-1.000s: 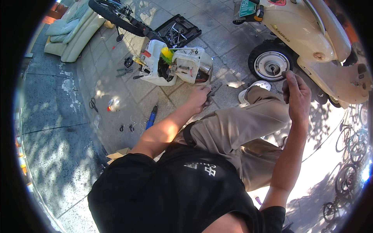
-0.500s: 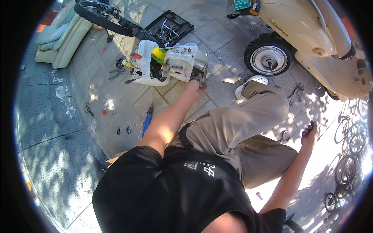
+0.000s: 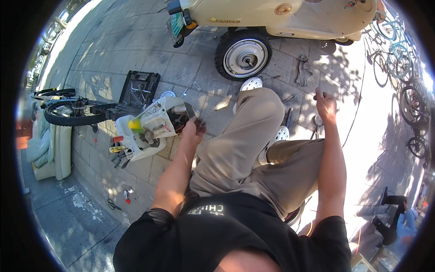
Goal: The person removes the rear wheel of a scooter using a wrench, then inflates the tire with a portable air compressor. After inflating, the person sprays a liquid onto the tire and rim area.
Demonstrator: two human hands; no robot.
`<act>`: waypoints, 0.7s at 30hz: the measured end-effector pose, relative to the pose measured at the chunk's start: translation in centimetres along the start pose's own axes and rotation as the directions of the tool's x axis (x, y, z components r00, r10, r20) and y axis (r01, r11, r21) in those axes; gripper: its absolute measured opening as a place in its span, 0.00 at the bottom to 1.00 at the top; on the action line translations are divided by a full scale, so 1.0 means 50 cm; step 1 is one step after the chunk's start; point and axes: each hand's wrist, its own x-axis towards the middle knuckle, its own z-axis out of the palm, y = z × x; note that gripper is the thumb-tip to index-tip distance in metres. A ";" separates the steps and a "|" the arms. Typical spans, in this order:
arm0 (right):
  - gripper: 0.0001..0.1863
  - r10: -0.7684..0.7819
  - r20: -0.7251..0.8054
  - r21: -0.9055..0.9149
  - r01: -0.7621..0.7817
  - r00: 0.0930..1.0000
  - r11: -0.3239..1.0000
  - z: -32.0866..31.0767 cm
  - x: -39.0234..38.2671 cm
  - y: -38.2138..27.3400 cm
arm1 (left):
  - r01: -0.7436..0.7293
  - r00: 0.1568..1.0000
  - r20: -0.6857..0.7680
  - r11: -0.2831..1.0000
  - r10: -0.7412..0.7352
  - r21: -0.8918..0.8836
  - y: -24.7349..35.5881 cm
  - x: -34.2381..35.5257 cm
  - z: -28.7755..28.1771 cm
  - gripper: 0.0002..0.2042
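Sitting beside left hand (image 3: 193, 130), far from right hand (image 3: 325, 105), white bin (image 3: 158, 113); both grips unclear

The scooter body (image 3: 247, 13) is smooth, painted and glossy, over a tyre (image 3: 220, 58) of matt black rubber and a metal wheel hub (image 3: 242, 58) with a dull silver sheen. The white tub (image 3: 123, 129) looks like hard plastic, smudged and only faintly shiny; the yellow piece (image 3: 135, 125) in it seems smooth plastic too. The tool case (image 3: 152, 84) is matt black plastic, its tools (image 3: 139, 93) bright metal. Trousers (image 3: 226, 152) and shirt (image 3: 181, 235) are soft matt cloth, the shoes (image 3: 250, 84) smooth, perforated and plastic-looking. A rag (image 3: 302, 71) of crumpled cloth lies on rough, matt stone paving (image 3: 181, 68).
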 end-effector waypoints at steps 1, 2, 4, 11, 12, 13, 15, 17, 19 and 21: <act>0.30 -0.042 0.036 0.001 0.042 0.998 0.999 0.003 0.003 0.001 | 0.018 0.998 0.053 0.999 -0.021 0.043 0.012 -0.001 -0.003 0.10; 0.30 -0.038 0.065 -0.013 0.039 0.997 0.999 0.003 0.005 -0.001 | -0.012 0.999 0.039 0.998 0.009 0.067 0.023 0.003 0.004 0.10; 0.29 -0.014 0.132 -0.060 0.022 0.991 0.998 -0.007 -0.010 -0.008 | -0.048 0.999 0.005 0.992 0.047 0.116 0.021 -0.030 0.036 0.11; 0.27 -0.036 0.306 -0.207 0.103 0.952 0.973 -0.014 -0.012 -0.019 | -0.231 0.970 0.133 0.948 0.205 0.220 0.120 -0.133 0.071 0.14; 0.27 -0.029 0.323 -0.226 0.107 0.946 0.968 -0.013 -0.012 -0.008 | -0.298 0.951 0.155 0.930 0.269 0.215 0.150 -0.171 0.095 0.12; 0.26 -0.005 0.319 -0.230 0.083 0.948 0.970 -0.013 -0.018 -0.002 | -0.364 0.927 0.173 0.909 0.333 0.204 0.187 -0.211 0.120 0.10; 0.26 0.023 0.300 -0.238 0.052 0.954 0.970 -0.019 -0.010 -0.002 | -0.543 0.835 0.239 0.811 0.495 0.217 0.261 -0.298 0.202 0.11; 0.26 0.036 0.312 -0.250 0.045 0.949 0.967 -0.025 -0.013 -0.016 | -0.675 0.730 0.325 0.709 0.601 0.205 0.344 -0.355 0.277 0.15; 0.25 0.050 0.335 -0.274 0.047 0.941 0.961 -0.029 -0.016 -0.023 | -0.766 0.625 0.432 0.619 0.650 0.176 0.384 -0.400 0.370 0.17; 0.25 0.072 0.362 -0.316 0.050 0.929 0.948 -0.025 -0.016 -0.018 | -0.816 0.535 0.547 0.560 0.643 0.140 0.372 -0.424 0.466 0.18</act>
